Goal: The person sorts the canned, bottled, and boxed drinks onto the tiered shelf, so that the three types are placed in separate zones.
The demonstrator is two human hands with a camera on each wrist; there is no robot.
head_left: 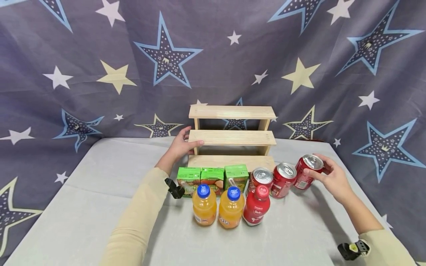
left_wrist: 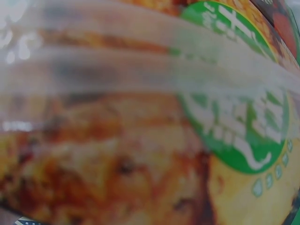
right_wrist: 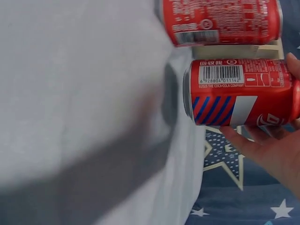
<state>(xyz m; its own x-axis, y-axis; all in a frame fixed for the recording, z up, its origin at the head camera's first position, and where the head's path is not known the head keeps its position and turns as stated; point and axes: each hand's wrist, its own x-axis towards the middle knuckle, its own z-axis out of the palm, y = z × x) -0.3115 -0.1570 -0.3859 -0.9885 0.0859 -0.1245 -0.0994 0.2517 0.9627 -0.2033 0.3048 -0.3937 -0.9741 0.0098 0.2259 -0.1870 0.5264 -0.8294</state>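
Note:
My left hand (head_left: pixel 180 145) grips the left side of a three-tier wooden shelf (head_left: pixel 234 137), its thumb lying over the middle tier. In the head view, my right hand (head_left: pixel 334 180) holds a red cola can (head_left: pixel 303 174) at the right end of a row of cans. The right wrist view shows this can (right_wrist: pixel 234 93) with its bottom rim over the tablecloth and a shadow close by. Two more red cans (head_left: pixel 283 183) stand to its left. A blurred printed package (left_wrist: pixel 117 154) with a green label fills the left wrist view.
Three green-topped juice boxes (head_left: pixel 212 177) stand before the shelf, beside the cans. In front are two orange drink bottles (head_left: pixel 204 208) with blue caps and a red bottle (head_left: pixel 256 207). A star-patterned cloth (head_left: pixel 216 48) hangs behind the grey-white tablecloth (head_left: pixel 83 207).

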